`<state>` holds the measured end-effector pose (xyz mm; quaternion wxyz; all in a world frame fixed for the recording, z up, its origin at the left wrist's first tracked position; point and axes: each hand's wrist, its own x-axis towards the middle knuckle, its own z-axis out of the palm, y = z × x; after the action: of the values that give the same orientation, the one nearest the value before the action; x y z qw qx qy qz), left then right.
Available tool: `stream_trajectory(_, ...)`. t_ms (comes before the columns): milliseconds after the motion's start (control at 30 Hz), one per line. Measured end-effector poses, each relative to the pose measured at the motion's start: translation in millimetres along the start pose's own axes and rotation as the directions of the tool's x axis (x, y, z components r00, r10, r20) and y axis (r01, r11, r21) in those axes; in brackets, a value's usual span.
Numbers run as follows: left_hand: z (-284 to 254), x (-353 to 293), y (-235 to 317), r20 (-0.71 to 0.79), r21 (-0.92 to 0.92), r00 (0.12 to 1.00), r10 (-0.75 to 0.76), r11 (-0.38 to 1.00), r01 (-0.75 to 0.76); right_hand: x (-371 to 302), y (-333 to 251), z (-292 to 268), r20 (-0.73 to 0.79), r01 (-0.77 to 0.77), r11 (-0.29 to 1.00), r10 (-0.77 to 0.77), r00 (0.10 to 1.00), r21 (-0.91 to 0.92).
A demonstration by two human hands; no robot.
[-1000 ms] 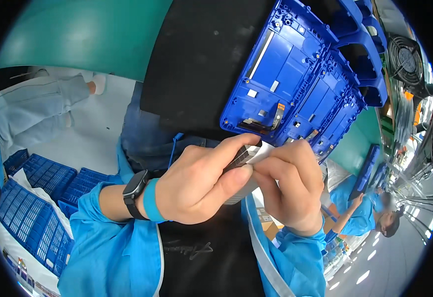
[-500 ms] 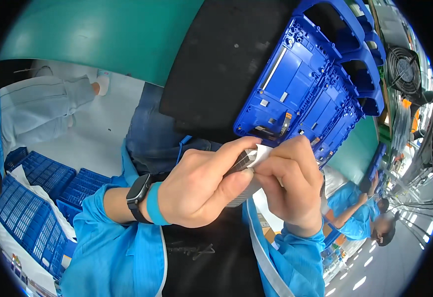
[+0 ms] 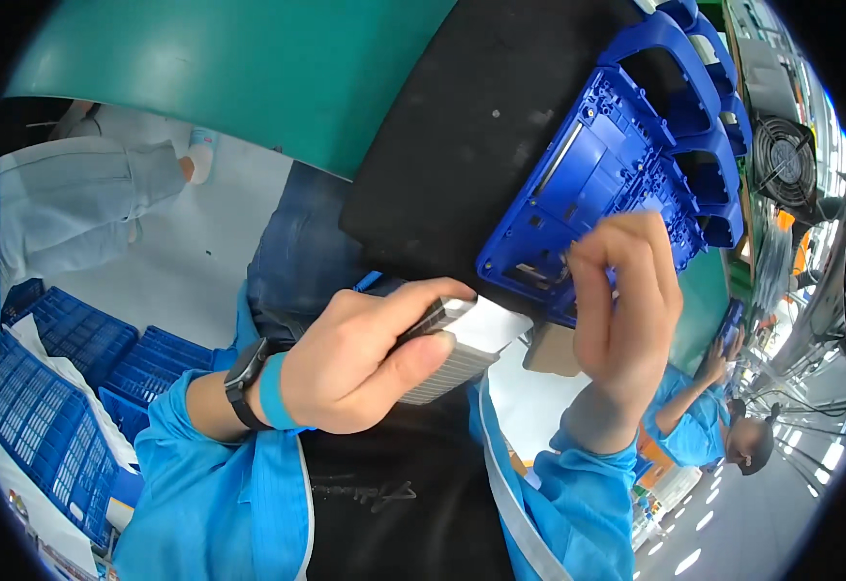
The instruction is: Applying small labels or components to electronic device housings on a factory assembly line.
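My left hand (image 3: 355, 358) is closed on a grey sheet with a fine line grid (image 3: 447, 380), pinched between thumb and forefinger. A white paper flap (image 3: 486, 325) curls out at the sheet's upper end. My right hand (image 3: 628, 300) is raised apart from it, thumb and fingertips pressed together; whatever they may hold is too small or blurred to name. Behind that hand lies a blue plastic housing (image 3: 583, 184), with ribs, screw posts and small slots inside. The hand hides part of its near side.
A black mat (image 3: 462, 126) lies under the housing on a green table (image 3: 229, 68). More blue frames stand to the right, near a black fan (image 3: 786, 160). Blue crates (image 3: 45, 416) are at lower left. One person sits at left; another (image 3: 699, 416) works at right.
My right hand has left the sheet and moved up and right over the housing. The white flap now shows fully. My left hand has shifted slightly left with the sheet.
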<state>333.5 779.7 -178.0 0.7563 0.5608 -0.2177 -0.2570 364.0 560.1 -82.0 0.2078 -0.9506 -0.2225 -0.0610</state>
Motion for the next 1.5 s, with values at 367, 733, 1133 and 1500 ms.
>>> stream_trajectory(367,1,3,-10,0.050,0.093,0.999,-0.007,0.996,0.002,16,12,6,0.180,0.004,0.996,0.012,0.984,-0.091)
stream_trajectory(733,-3,5,-10,0.037,0.079,0.999,0.005,0.997,-0.008,22,7,6,0.224,0.055,0.987,-0.020,0.974,-0.153)
stream_trajectory(1133,0,4,-13,-0.048,0.047,0.992,0.116,0.992,-0.114,21,-1,8,0.179,0.054,0.977,-0.016,0.984,-0.208)
stream_trajectory(1500,-1,5,-5,0.043,0.057,0.999,0.003,0.998,-0.006,1,8,-2,0.176,0.046,0.995,-0.030,0.984,-0.088)
